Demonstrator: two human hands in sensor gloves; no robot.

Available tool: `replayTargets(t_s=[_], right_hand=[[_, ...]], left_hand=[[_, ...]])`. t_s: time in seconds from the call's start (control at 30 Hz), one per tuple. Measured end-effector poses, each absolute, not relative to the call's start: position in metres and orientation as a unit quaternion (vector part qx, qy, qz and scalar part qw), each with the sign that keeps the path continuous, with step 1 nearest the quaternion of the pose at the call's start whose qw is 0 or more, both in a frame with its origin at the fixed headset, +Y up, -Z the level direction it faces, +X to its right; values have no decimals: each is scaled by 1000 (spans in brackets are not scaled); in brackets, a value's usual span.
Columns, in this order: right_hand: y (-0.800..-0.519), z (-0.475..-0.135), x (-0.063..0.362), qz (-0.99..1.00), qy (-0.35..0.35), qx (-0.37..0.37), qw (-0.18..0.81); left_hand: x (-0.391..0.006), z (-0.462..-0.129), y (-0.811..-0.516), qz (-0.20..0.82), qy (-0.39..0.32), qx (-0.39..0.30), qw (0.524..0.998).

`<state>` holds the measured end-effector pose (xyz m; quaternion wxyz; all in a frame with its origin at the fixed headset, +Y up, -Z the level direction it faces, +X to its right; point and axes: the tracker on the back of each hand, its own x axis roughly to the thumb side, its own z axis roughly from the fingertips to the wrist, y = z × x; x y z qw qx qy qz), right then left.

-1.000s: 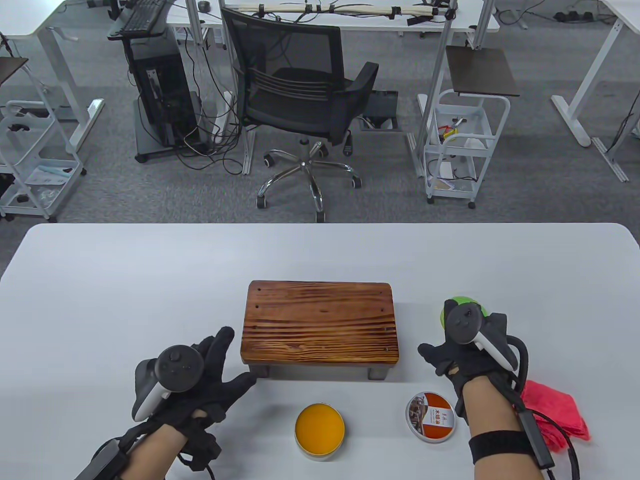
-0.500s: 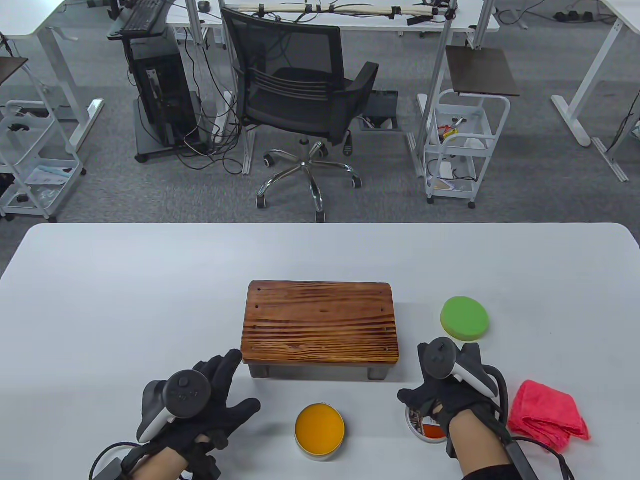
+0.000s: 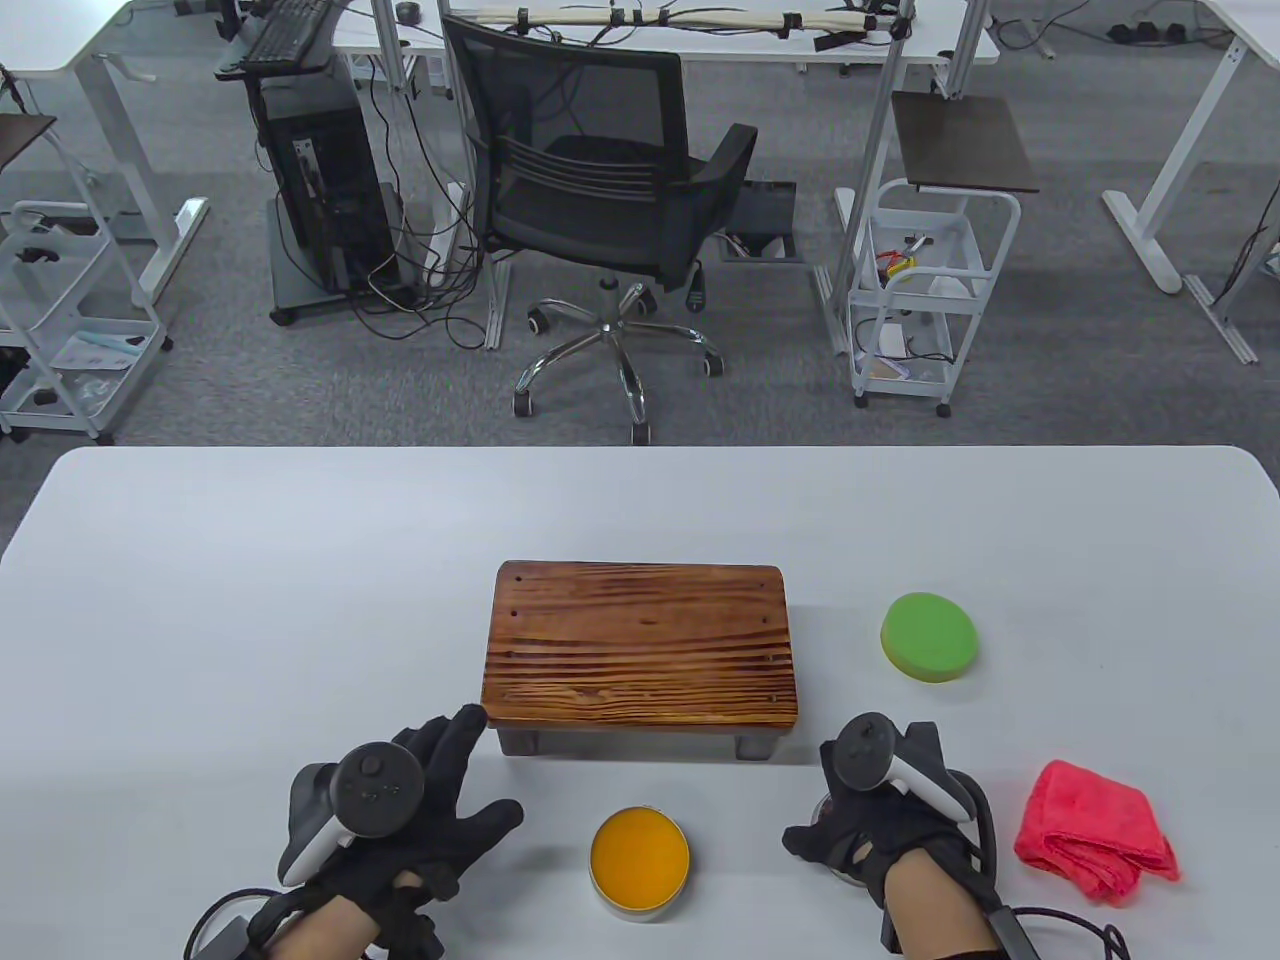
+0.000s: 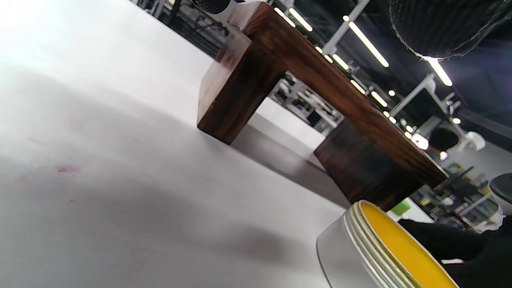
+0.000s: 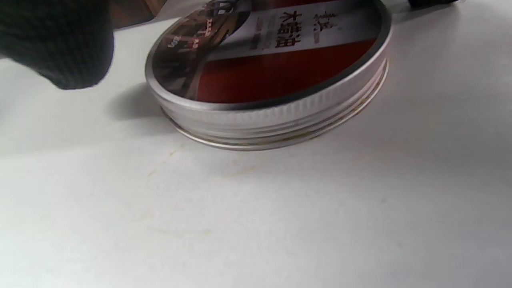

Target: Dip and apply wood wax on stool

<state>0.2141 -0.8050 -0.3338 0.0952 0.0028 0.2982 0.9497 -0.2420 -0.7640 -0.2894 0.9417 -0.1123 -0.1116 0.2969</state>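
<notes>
Left hand (image 3: 400, 830) spread flat and empty on the table (image 3: 250, 600), just left of the open wax tin (image 3: 639, 862). Wooden stool (image 3: 640, 645) standing behind the tin, apart from it. Right hand (image 3: 885, 810) over the tin lid (image 5: 268, 72), fingers splayed; grip or mere hover, cannot tell. Green sponge (image 3: 929, 637) beyond; red cloth (image 3: 1095, 830) far right.
</notes>
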Motion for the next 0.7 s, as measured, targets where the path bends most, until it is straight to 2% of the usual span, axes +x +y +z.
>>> replayTargets(t_s=[0.3,0.7], right_hand=[[-807,-330,206,950,305,0,64],[-804,-326,204,952,299,-12,69]], left_hand=[[-240,-289,-765,295,-111,-115,942],[-239,-288,-766,290,-115,-119,943]])
